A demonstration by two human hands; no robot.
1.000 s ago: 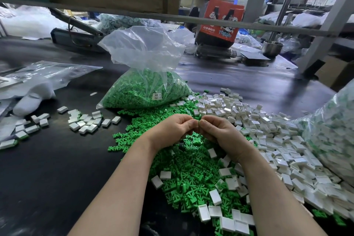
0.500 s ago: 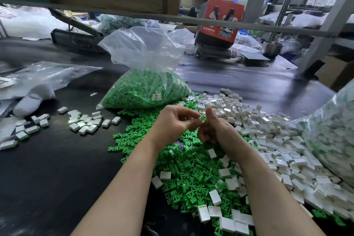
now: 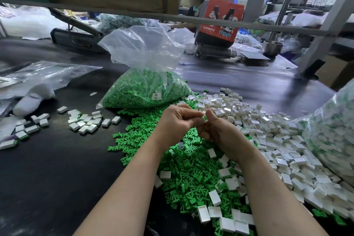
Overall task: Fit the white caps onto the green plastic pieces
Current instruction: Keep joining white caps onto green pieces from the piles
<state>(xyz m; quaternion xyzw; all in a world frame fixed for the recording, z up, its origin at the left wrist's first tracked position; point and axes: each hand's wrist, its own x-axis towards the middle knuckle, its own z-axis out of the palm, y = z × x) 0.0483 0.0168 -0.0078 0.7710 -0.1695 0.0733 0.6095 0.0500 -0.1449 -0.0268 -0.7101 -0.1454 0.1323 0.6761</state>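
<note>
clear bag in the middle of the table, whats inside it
The clear bag holds loose green plastic pieces, heaped in its lower half; its crumpled top looks empty. A small label sits on the front. Whatever lies deeper in the heap is covered.

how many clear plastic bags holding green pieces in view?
1: the bag of green pieces stands beyond the hands, behind the loose green pile. The bag at the right edge holds mostly white parts. Others may be hidden.
</note>
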